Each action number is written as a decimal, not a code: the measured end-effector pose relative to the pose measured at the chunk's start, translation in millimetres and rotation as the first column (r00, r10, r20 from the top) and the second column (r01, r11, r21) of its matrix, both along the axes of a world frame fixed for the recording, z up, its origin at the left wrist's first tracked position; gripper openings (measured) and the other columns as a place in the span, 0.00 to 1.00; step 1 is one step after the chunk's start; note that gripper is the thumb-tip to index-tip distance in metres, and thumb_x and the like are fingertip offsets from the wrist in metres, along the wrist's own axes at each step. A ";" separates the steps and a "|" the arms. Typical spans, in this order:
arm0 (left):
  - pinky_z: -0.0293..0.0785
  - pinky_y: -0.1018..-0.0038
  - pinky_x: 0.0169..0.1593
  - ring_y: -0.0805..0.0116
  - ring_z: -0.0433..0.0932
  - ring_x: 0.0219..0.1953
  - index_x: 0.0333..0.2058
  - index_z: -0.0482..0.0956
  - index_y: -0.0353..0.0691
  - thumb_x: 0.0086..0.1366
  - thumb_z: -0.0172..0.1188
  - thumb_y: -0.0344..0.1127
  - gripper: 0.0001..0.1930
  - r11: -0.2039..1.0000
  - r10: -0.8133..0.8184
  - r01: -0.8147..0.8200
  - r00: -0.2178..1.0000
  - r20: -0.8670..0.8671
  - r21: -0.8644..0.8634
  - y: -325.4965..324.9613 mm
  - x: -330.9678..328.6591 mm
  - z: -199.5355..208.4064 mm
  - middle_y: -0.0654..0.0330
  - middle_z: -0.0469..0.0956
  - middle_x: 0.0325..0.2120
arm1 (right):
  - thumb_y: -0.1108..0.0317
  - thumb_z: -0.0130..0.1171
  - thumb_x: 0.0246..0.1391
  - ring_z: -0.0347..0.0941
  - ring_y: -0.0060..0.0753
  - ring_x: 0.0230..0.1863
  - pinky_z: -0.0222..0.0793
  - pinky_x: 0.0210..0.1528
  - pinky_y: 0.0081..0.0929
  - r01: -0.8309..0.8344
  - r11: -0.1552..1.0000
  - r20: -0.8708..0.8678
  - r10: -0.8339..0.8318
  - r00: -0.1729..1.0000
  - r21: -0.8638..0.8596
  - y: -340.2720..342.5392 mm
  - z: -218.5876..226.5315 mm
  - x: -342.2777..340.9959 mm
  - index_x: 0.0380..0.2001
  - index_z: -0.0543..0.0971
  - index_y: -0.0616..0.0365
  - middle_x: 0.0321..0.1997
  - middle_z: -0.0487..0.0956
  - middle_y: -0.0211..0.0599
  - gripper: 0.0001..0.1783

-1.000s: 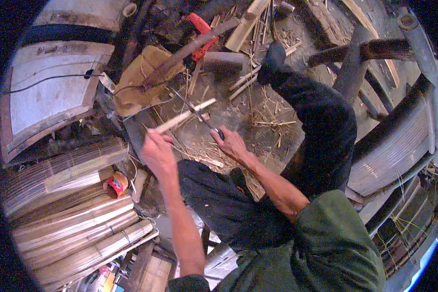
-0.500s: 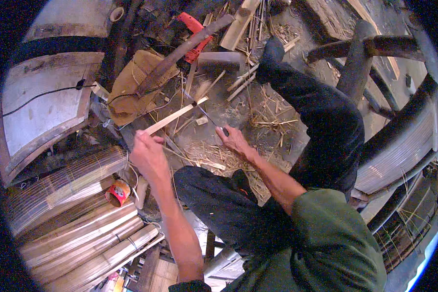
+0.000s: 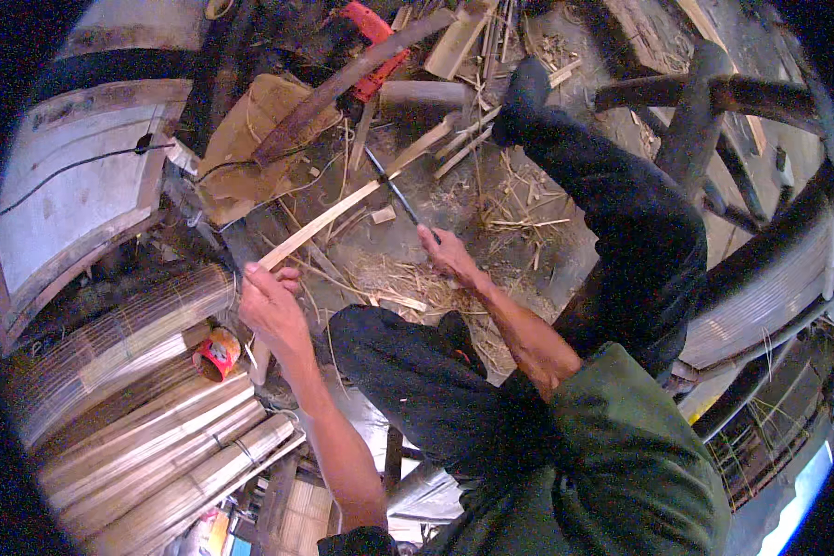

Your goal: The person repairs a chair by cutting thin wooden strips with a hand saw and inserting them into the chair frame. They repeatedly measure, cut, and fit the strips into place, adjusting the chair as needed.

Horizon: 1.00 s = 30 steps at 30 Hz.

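My left hand point(image 3: 276, 310) is closed on the near end of a pale strip of split wood, perhaps bamboo point(image 3: 329, 215). The strip slants up and to the right, away from me. In my right hand point(image 3: 448, 254) is a knife with a long, narrow dark blade point(image 3: 397, 192), gripped by its handle, which the fingers mostly hide. The blade lies across the strip, pointing up and left, and appears to touch it past its middle.
Shavings point(image 3: 519, 199) litter the floor. A red power tool point(image 3: 380, 51) lies beyond a dark pole point(image 3: 352, 88) and brown cardboard point(image 3: 250, 139). Bundled slats point(image 3: 157, 454) and a red can point(image 3: 216, 357) are at left. Wooden frames point(image 3: 760, 97) stand at right.
My right hand has moved slightly up and right with the knife. My left hand has shifted a little left and down. More of the strip shows beyond the blade.
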<state>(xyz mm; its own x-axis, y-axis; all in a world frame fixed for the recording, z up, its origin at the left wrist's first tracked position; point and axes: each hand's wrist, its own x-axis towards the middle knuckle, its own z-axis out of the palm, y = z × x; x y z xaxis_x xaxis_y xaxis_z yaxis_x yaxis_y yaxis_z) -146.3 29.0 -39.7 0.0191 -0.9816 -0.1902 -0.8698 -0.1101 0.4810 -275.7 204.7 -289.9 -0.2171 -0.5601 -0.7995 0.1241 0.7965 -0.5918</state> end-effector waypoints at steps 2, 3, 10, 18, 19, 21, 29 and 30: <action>0.71 0.69 0.24 0.68 0.75 0.18 0.31 0.77 0.30 0.75 0.36 0.46 0.27 0.999 0.031 -0.032 0.998 -0.056 -0.016 -3.1 1.7 -5.2 0.55 0.79 0.18 | 0.41 0.49 0.60 0.78 0.55 0.35 0.72 0.39 0.43 0.047 0.998 -0.039 -0.048 0.998 -0.036 -14.1 6.0 1.7 0.36 0.79 0.58 0.32 0.81 0.49 0.28; 0.71 0.70 0.25 0.69 0.75 0.18 0.31 0.77 0.29 0.75 0.37 0.47 0.27 0.999 0.037 -0.037 0.999 -0.040 0.000 -2.9 -0.3 -6.7 0.56 0.79 0.18 | 0.41 0.49 0.60 0.78 0.55 0.36 0.72 0.39 0.43 0.070 0.993 -0.113 -0.080 0.990 -0.091 -15.0 16.9 9.9 0.37 0.79 0.58 0.33 0.81 0.49 0.28; 0.72 0.70 0.26 0.68 0.75 0.19 0.30 0.77 0.29 0.74 0.37 0.46 0.27 1.000 -0.010 0.010 0.999 -0.037 -0.011 14.3 -27.2 9.8 0.55 0.79 0.19 | 0.46 0.50 0.61 0.75 0.42 0.27 0.70 0.33 0.39 -0.174 0.908 -0.289 0.062 0.955 -0.381 8.1 8.3 7.5 0.40 0.76 0.62 0.28 0.78 0.47 0.26; 0.72 0.71 0.27 0.68 0.76 0.20 0.31 0.75 0.28 0.74 0.38 0.44 0.25 0.999 0.032 -0.028 0.995 -0.094 0.038 12.1 -20.9 -0.4 0.54 0.80 0.21 | 0.39 0.47 0.60 0.78 0.55 0.37 0.74 0.43 0.44 0.079 0.996 0.007 -0.079 0.997 -0.029 6.9 7.4 -1.3 0.44 0.77 0.59 0.36 0.81 0.53 0.31; 0.72 0.71 0.27 0.68 0.76 0.20 0.31 0.75 0.28 0.74 0.38 0.44 0.25 0.999 0.029 -0.026 0.996 -0.086 0.041 13.2 -22.5 0.3 0.54 0.80 0.21 | 0.39 0.47 0.60 0.79 0.55 0.38 0.73 0.43 0.45 0.027 0.987 -0.105 -0.044 0.993 -0.160 5.0 13.8 4.6 0.45 0.77 0.59 0.37 0.81 0.54 0.32; 0.72 0.71 0.27 0.68 0.76 0.20 0.31 0.75 0.28 0.74 0.38 0.44 0.24 0.999 0.042 -0.040 0.996 -0.075 0.028 15.2 -26.3 4.7 0.54 0.80 0.21 | 0.40 0.47 0.60 0.78 0.52 0.39 0.72 0.44 0.42 -0.145 0.933 -0.230 0.070 0.971 -0.328 -0.1 28.1 8.5 0.45 0.77 0.60 0.37 0.81 0.54 0.31; 0.72 0.73 0.25 0.71 0.77 0.21 0.30 0.75 0.28 0.75 0.38 0.44 0.25 0.995 0.073 -0.062 0.987 -0.146 0.083 21.2 -15.7 0.9 0.54 0.81 0.22 | 0.44 0.46 0.63 0.77 0.44 0.34 0.70 0.41 0.37 0.080 0.997 -0.192 -0.082 0.978 -0.021 32.7 -39.8 -2.8 0.44 0.78 0.63 0.35 0.81 0.50 0.30; 0.72 0.73 0.25 0.70 0.77 0.21 0.30 0.75 0.28 0.75 0.38 0.44 0.24 0.993 0.083 -0.071 0.988 -0.129 0.097 26.3 -13.3 1.4 0.54 0.81 0.22 | 0.43 0.46 0.63 0.77 0.44 0.33 0.70 0.41 0.36 0.078 0.997 -0.116 -0.076 0.990 0.016 36.6 -29.9 -2.7 0.43 0.77 0.64 0.33 0.80 0.49 0.30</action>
<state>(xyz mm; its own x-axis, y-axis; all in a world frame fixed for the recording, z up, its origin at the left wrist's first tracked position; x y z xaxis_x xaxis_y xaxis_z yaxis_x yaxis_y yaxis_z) -159.6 55.3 -38.3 0.0624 -0.9563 -0.2856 -0.7861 -0.2234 0.5763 -278.4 241.4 -319.8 -0.3504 -0.5223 -0.7774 0.1171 0.7991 -0.5896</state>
